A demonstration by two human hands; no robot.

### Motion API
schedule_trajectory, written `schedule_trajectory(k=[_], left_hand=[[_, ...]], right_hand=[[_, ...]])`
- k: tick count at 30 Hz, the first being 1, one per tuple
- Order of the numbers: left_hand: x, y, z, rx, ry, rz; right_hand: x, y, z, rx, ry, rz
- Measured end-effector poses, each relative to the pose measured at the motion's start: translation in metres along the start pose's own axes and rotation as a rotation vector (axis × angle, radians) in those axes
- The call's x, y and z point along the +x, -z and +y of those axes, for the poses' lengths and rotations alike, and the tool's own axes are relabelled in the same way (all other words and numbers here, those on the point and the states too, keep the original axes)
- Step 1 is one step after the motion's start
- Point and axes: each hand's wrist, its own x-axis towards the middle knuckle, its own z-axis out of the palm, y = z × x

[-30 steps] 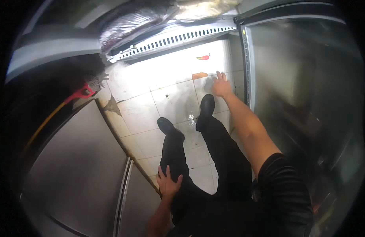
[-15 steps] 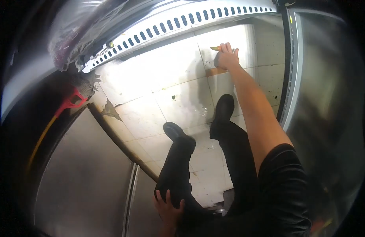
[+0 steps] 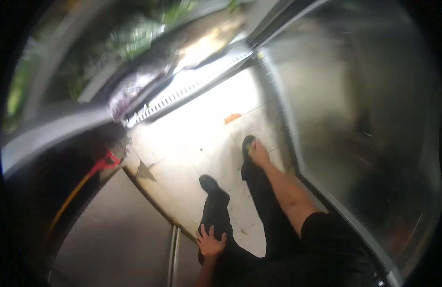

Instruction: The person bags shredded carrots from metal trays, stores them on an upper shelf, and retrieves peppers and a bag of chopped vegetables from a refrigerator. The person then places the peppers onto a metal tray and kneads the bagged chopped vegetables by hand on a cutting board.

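Note:
My right hand (image 3: pixel 259 154) is closed in front of my right shoe. A small greenish-yellow piece, perhaps a chili pepper (image 3: pixel 250 149), shows at its fingers; blur hides its exact shape. My left hand (image 3: pixel 212 243) rests on my left thigh with the fingers spread, holding nothing. Beyond my feet, an orange-brown patch (image 3: pixel 232 118) marks the tiled floor (image 3: pixel 182 143).
A slotted metal rail (image 3: pixel 182 91) runs across the far side, with plastic wrap (image 3: pixel 130 93) and leafy greens (image 3: pixel 135 36) above. A red-and-yellow handled tool (image 3: pixel 103 165) lies left. Metal panels (image 3: pixel 120 220) flank me, with a large glossy panel (image 3: pixel 326 95) at right.
My right hand has come up from the floor toward my right shoe with the small greenish piece. My view has tilted up and right, bringing in the greens. My left hand stays on my leg.

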Motion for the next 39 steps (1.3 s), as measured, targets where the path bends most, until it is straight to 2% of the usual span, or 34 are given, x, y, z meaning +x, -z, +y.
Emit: schedule_trajectory(k=[1,2,3,4,5,6,7,9,11,12,13,14,15,16,17,18,19,20,21,22,23,25,26,27,29,32,36,37,39], left_hand=[[-0.002,0.002,0.0,0.007,-0.034,-0.027],[-0.006,0.006,0.002,0.046,-0.055,-0.066],[-0.01,0.004,-0.005,0.059,-0.116,-0.072],[-0.008,-0.009,-0.019,0.074,-0.182,-0.073],[-0.004,-0.018,-0.032,0.095,-0.251,-0.073],[-0.003,-0.022,-0.045,0.065,-0.334,-0.066],[0.001,-0.022,-0.059,0.041,-0.417,-0.065],[0.018,-0.017,-0.077,-0.022,-0.438,-0.136],[0.021,0.015,-0.085,-0.019,-0.471,-0.096],[0.028,0.053,-0.078,0.094,-0.575,0.008],[0.027,0.071,-0.079,0.132,-0.601,0.092],[0.032,0.088,-0.075,0.145,-0.61,0.128],[0.029,0.107,-0.064,0.145,-0.609,0.164],[0.02,0.124,-0.051,0.133,-0.6,0.199],[0.017,0.143,-0.038,0.057,-0.586,0.182],[0.013,0.153,-0.018,0.075,-0.634,0.248],[0.009,0.163,-0.003,0.09,-0.676,0.316],[0.009,0.166,0.015,0.076,-0.724,0.373],[-0.005,0.166,0.035,-0.066,-0.706,0.328],[-0.017,0.164,0.056,-0.163,-0.678,0.264],[-0.024,0.158,0.071,-0.258,-0.645,0.192],[-0.016,0.137,0.089,-0.473,-0.689,-0.003],[-0.012,0.129,0.093,-0.589,-0.704,-0.095],[-0.021,0.119,0.098,-0.708,-0.645,-0.1],[-0.092,0.107,0.123,-0.944,-0.525,-0.116],[-0.111,0.1,0.126,-1.009,-0.44,-0.083],[-0.113,0.098,0.132,-0.981,-0.356,-0.022],[-0.112,0.101,0.138,-0.963,-0.343,-0.004],[-0.109,0.109,0.153,-0.944,-0.318,0.02]], right_hand=[[-0.048,0.025,-0.003,-0.041,0.054,0.014],[-0.081,0.03,0.014,-0.089,0.007,0.049],[-0.095,0.019,0.072,-0.406,0.118,-0.113],[-0.139,0.061,0.054,-0.524,0.12,-0.357],[-0.171,0.066,0.08,-0.219,-0.124,-0.171],[-0.228,0.121,0.042,-0.045,-0.324,-0.208],[-0.269,0.15,0.05,0.13,-0.483,-0.202],[-0.323,0.187,0.078,0.576,-0.656,-0.001],[-0.335,0.221,0.129,0.884,-0.565,0.237],[-0.292,0.215,0.233,1.145,0.011,0.478],[-0.342,0.291,0.117,1.586,-0.16,0.624],[-0.377,0.335,0.074,1.815,0.176,0.555],[-0.381,0.362,0.047,1.765,0.093,0.628],[-0.372,0.378,0.032,1.771,0.23,0.547],[-0.37,0.378,0.019,1.35,0.312,0.524],[-0.361,0.378,0.01,1.559,0.216,0.48],[-0.345,0.369,0.016,1.48,0.49,0.402],[-0.391,0.385,-0.004,1.228,0.546,0.339],[-0.418,0.392,-0.014,1.029,0.632,0.384],[-0.356,0.377,-0.005,0.411,0.724,0.489],[-0.427,0.389,-0.026,0.897,0.711,0.285],[-0.415,0.38,-0.043,0.856,0.486,-0.049],[-0.427,0.379,-0.05,0.857,0.513,-0.074],[-0.431,0.383,-0.05,0.877,0.52,-0.113],[-0.418,0.4,-0.039,0.841,0.523,-0.036],[-0.399,0.483,-0.017,0.715,0.323,-0.096],[-0.349,0.599,-0.035,0.274,0.616,0.559],[-0.355,0.639,-0.047,0.223,0.611,0.514],[-0.329,0.7,-0.08,0.187,0.666,0.867]])
